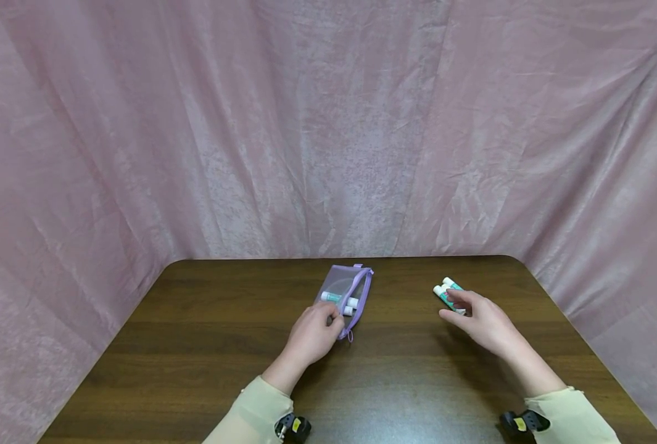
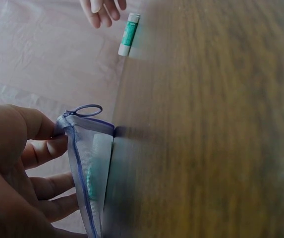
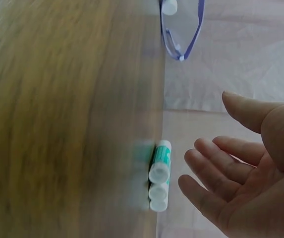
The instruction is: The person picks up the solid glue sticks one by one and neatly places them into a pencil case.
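Note:
A purple mesh zip pouch (image 1: 336, 277) lies on the table with its zipped side gaping. Two white-capped glue sticks (image 1: 330, 297) with teal labels show inside it. My left hand (image 1: 314, 333) pinches the pouch's near corner between thumb and index finger, beside the zip pull (image 2: 88, 110); its other fingers extend along the mesh. To the right, my right hand (image 1: 483, 320) hovers over more glue sticks (image 1: 442, 295), fingers spread and nothing held. Three of these sticks (image 3: 159, 171) lie side by side in the right wrist view; the hand partly covers them in the head view.
The brown wooden table (image 1: 223, 314) has rounded far corners. A pink curtain (image 1: 328, 135) hangs behind its back edge and around both sides. Small black devices (image 1: 293, 427) are strapped at both sleeve cuffs.

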The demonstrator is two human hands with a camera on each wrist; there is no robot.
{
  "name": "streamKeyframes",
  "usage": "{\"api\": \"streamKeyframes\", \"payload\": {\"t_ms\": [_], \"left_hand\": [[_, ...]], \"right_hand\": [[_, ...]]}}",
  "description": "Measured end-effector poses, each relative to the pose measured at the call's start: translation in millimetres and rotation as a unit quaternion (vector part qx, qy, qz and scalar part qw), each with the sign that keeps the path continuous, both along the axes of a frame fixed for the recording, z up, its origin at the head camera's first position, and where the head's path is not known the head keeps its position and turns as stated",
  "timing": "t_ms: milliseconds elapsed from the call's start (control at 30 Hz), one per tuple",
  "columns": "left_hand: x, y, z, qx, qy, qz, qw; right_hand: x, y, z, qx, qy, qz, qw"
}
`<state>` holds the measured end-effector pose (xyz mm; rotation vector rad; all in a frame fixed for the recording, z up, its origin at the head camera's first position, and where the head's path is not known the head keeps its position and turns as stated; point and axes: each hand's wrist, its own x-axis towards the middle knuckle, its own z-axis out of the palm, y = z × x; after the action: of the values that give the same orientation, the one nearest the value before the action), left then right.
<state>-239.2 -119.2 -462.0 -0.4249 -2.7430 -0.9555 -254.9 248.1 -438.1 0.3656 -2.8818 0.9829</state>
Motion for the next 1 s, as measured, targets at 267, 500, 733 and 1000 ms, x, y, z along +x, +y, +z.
{"api": "streamKeyframes", "payload": {"t_ms": [267,500,733,1000], "left_hand": [[-0.8,0.0,-0.2,-0.002,0.001,0.002,1.0],[-0.9,-0.3,0.8,0.001,0.0,-0.001,1.0],[-1.5,-0.1,1.2,-0.002,0.003,0.0,1.0],[-1.7,-0.3,0.2,-0.001,0.004,-0.001,1.0]], "right_hand": [[-1.7,13.7,0.8,0.008,-0.003,-0.016,1.0],[-5.9,26.7,-0.2,0.018,0.0,-0.032,0.999],[-8.8,35.2,-4.5,0.023,-0.011,-0.048,0.999],[-11.5,40.4,-9.0,0.03,-0.038,-0.05,0.998]]}}
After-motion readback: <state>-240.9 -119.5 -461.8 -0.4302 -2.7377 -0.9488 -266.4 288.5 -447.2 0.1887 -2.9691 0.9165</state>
